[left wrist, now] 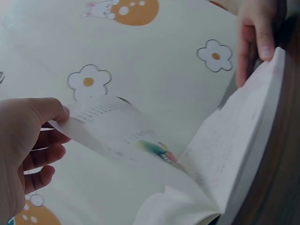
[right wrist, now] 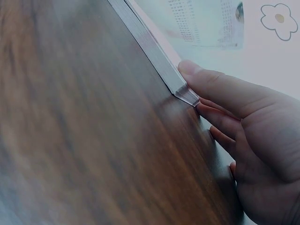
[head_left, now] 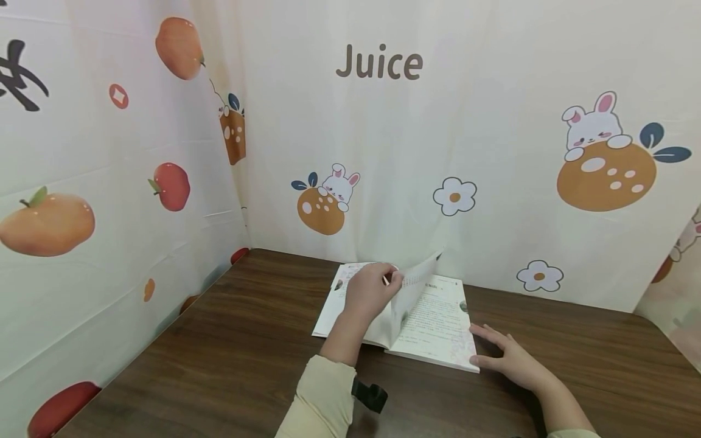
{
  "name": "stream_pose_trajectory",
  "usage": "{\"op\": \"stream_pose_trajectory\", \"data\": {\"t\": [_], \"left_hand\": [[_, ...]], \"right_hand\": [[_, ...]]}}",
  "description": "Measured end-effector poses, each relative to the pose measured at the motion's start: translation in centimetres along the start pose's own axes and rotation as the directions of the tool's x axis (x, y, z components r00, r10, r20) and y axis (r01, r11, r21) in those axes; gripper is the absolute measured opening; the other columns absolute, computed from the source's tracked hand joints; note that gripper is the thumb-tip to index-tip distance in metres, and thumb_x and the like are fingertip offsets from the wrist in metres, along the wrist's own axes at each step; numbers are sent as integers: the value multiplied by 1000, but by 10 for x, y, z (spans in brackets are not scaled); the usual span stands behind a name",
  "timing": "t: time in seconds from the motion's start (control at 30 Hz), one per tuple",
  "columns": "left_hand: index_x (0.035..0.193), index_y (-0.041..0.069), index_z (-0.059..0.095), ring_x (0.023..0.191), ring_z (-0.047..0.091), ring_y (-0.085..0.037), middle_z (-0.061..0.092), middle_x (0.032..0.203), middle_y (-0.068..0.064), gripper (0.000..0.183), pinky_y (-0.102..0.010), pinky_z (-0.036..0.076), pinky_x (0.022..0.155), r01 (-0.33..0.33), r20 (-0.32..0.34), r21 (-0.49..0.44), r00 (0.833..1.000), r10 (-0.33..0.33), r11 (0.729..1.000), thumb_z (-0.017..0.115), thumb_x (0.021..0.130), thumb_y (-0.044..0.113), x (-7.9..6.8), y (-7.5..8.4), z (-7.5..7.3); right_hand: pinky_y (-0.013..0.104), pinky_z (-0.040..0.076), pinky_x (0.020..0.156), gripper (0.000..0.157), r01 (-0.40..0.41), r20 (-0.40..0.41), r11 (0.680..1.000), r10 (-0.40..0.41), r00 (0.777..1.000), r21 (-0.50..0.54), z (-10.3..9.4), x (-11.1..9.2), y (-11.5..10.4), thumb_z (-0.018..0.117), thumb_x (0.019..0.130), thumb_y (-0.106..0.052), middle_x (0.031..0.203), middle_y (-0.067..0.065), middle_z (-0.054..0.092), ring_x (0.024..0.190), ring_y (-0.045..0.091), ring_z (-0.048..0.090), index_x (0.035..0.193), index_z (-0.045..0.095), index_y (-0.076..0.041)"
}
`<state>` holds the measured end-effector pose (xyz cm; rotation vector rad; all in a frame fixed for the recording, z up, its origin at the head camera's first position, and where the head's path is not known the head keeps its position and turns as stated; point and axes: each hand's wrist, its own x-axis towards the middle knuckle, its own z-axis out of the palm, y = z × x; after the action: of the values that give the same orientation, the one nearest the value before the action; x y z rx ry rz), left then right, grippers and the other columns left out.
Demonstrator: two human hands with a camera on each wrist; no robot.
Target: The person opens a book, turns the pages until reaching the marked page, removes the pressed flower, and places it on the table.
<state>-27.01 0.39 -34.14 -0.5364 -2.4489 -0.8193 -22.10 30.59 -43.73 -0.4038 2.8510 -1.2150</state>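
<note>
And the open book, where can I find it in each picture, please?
Head view: the book lies below the centre.
Left wrist view: the book spreads across the lower middle and right.
Right wrist view: the book is at the top, around the middle.
Shared landmark: the right hand, at the book's edge.

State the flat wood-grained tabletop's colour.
The tabletop is dark brown, best seen in the head view.

Table (head_left: 219, 340): passage lies left of the book (head_left: 438, 325). Lifted page (head_left: 412, 289) and left hand (head_left: 369, 292) obstruct the space above; right hand (head_left: 512, 359), its right edge; curtain (head_left: 394, 134), the rear.
</note>
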Motion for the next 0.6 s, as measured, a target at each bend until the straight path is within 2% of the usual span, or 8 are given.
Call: {"op": "stream_pose_trajectory", "data": {"t": [0.1, 0.2, 0.4, 0.6], "left_hand": [[83, 19, 70, 60, 48, -6, 56, 69, 11, 17, -20, 38, 50, 52, 49, -3, 997, -52, 999, 57, 88, 30, 1, -7, -10], [81, 18, 68, 59, 47, -9, 54, 68, 9, 19, -23, 37, 51, 108, 114, -3, 988, -107, 994, 57, 89, 33, 2, -13, -21], [79, 16, 63, 60, 48, -13, 54, 67, 5, 17, -26, 39, 53, 184, 244, 18, 952, -183, 983, 57, 89, 29, 1, -29, -45], [76, 15, 60, 61, 49, -16, 55, 68, 2, 16, -29, 40, 53, 238, 338, 65, 909, -246, 969, 61, 87, 26, -2, -43, -63]], "right_hand": [[65, 0, 101, 68, 4, 1, 1000, -4, 1000, 2, 0, 0, 0, 73, 77, -32, 141, 34, 26, 130, 53, 14, 134, 47, -6], [65, -1, 101, 68, 4, 3, 1000, -4, 1000, 4, 1, 0, 0, 73, 77, -31, 141, 34, 27, 130, 53, 14, 134, 47, -5], [65, -1, 100, 69, -21, 13, 1000, 21, 1000, 6, 0, 1, -1, 73, 77, -32, 141, 34, 25, 130, 54, 11, 135, 46, -6], [66, -1, 100, 69, -35, 14, 999, 35, 999, -3, 0, 1, -1, 73, 77, -33, 142, 34, 24, 130, 54, 9, 135, 46, -7]]}}
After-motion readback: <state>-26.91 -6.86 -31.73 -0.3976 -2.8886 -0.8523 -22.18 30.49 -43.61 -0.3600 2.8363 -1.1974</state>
